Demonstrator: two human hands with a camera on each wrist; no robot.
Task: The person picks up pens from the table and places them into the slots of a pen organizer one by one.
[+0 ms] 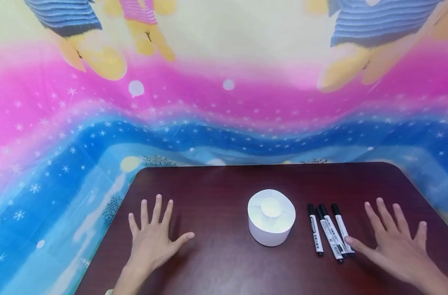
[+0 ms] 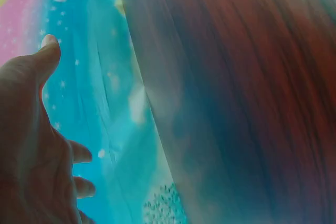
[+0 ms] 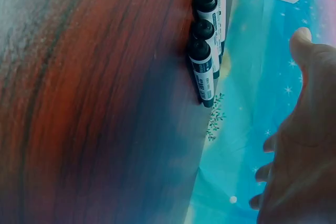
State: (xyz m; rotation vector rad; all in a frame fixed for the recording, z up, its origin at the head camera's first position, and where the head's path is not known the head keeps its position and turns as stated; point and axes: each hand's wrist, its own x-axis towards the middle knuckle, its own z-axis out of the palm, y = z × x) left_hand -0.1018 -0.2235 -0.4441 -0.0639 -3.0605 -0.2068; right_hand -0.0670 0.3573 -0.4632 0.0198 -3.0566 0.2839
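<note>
My left hand (image 1: 151, 243) is held with fingers spread over the left part of the table, holding nothing. On the right, my right hand (image 1: 397, 248) also has its fingers spread and holds nothing; its thumb tip overlaps the nearest marker in the head view, while the right wrist view shows the hand apart from the markers. Several white markers with black caps (image 1: 316, 233) (image 3: 203, 72) lie side by side, caps toward the far edge. Left of them stands a round white container (image 1: 269, 237) with an inner ring and dividers, its compartments showing no contents.
The dark red-brown wooden table (image 1: 216, 196) has rounded far corners. Behind it and along its sides hangs a printed cloth (image 1: 209, 98) in pink, blue and cream, close to the table's edges.
</note>
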